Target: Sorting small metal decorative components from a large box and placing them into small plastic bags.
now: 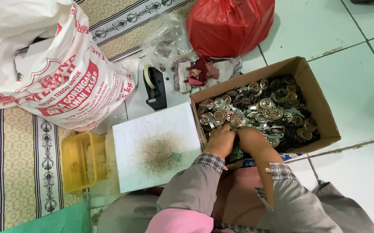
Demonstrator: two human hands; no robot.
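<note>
On the far left a patterned floor mat (18, 159) in yellow, white and black covers the floor, and a large white sack (53, 73) with red print slumps across its upper part. Below the sack stands a yellow plastic tub (83, 160). Right of it lies a white board (154, 144), flat, with a brown speckled stain near its middle and one small metal piece (176, 157) resting on the stain. Behind the board sits a black tape dispenser (155, 87), and beyond that a crumpled clear plastic bag (165, 41) and a full red plastic bag (230, 26).

The left hand (221, 140) and the right hand (250, 141) lie side by side, touching, both pushed into the near left corner of an open cardboard box (320, 108). The box holds a heap of small round metal parts (260, 110) with flat tabs, brass and grey in colour. The heap runs away from the hands, up and to the right, along the box's long axis, which slants from the near left to the far right. Both hands are equally close to the parts. The fingertips are buried among the parts, so I cannot tell whether either grip is spread or pinching something.

The box touches the right edge of the white board. There is no bench; everything rests on the floor, which to the right is pale tile (359, 172) with dark grout lines. The person's grey sleeves with checked cuffs enter from the bottom.
</note>
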